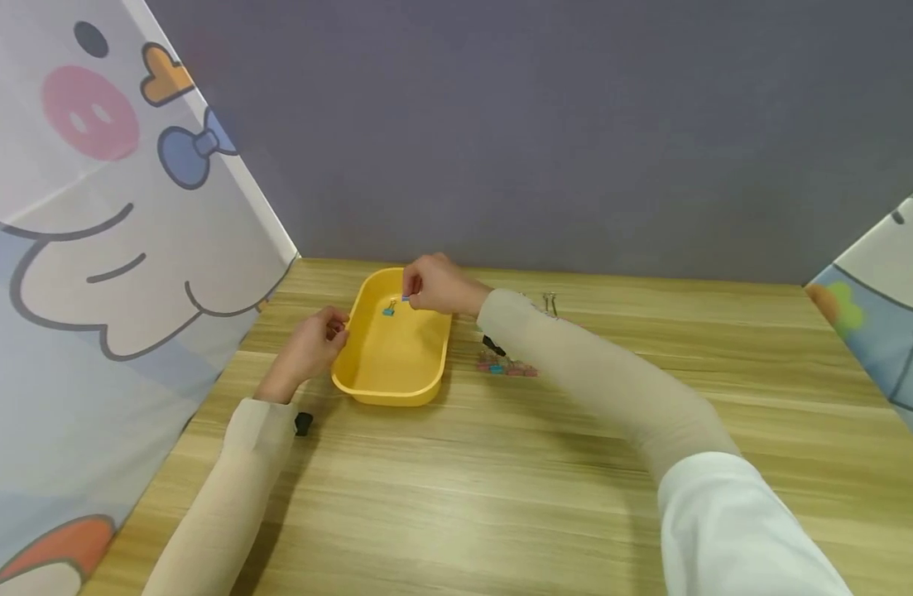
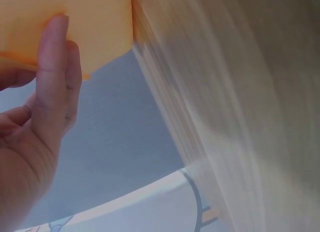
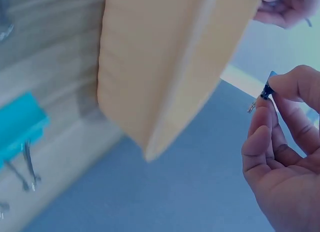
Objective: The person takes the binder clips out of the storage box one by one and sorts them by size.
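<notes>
A yellow plastic tray (image 1: pixel 396 364) stands on the table. At its left side my left hand (image 1: pixel 309 352) pinches the rim; in the left wrist view its straight fingers (image 2: pixel 52 67) lie along the tray's outer wall, with the thumb partly hidden behind the rim. Over the tray's far right part, my right hand (image 1: pixel 444 285) holds a small blue binder clip (image 3: pixel 268 87) between thumb and fingertips, its metal handles poking out below. Inside the tray, near the far end, lies a teal binder clip (image 1: pixel 389 312).
Right of the tray, pink and teal binder clips (image 1: pixel 521 372) lie in a cluster under the right forearm. Farther back, more clip handles (image 1: pixel 550 303) show, partly covered by the sleeve. A teal clip (image 3: pixel 22 124) looms in the right wrist view. A grey wall (image 1: pixel 545 165) bounds the table's far edge.
</notes>
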A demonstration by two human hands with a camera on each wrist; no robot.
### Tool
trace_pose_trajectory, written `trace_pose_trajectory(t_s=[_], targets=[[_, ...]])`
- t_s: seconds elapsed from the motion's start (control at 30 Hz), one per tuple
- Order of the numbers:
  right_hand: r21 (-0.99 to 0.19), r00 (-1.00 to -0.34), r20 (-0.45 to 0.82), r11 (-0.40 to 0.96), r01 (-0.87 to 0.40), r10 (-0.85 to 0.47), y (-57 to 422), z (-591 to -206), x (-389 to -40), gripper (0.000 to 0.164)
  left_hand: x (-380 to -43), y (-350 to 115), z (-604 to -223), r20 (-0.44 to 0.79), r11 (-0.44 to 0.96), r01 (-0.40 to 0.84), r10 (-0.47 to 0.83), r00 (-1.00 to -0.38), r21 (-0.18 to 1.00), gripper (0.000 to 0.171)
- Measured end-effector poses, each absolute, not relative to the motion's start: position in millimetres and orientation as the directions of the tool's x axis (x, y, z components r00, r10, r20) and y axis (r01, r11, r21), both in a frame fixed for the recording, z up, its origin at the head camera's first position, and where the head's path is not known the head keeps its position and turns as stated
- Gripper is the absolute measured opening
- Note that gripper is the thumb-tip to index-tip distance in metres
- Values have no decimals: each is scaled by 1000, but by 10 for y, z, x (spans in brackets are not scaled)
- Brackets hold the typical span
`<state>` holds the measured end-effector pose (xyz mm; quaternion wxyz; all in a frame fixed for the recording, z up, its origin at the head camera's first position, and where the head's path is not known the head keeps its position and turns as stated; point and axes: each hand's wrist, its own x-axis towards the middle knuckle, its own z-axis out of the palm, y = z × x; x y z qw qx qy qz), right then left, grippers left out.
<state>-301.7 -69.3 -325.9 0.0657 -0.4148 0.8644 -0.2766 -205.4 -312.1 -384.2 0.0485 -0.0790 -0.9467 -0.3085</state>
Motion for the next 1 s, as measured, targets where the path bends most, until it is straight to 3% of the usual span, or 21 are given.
trace_pose_trajectory(t_s=[0.13,0.37,1.0], targets=[[-522,-633,164,478,-707,-757,-435,-3165,-2951,5,-2045,-3130,-3855,140,796,186,128,-982,575,24],[-531,-662,191,491,-690,-725,88,-3152,-2839,9,-2021,-3161,-3844,155,787,200,133,-979,584,24],[-492,-713,160,571,-657,-683,1168,-3528,-2620,8,-1989,-3176,-3825,145,795,186,124,-982,578,25]])
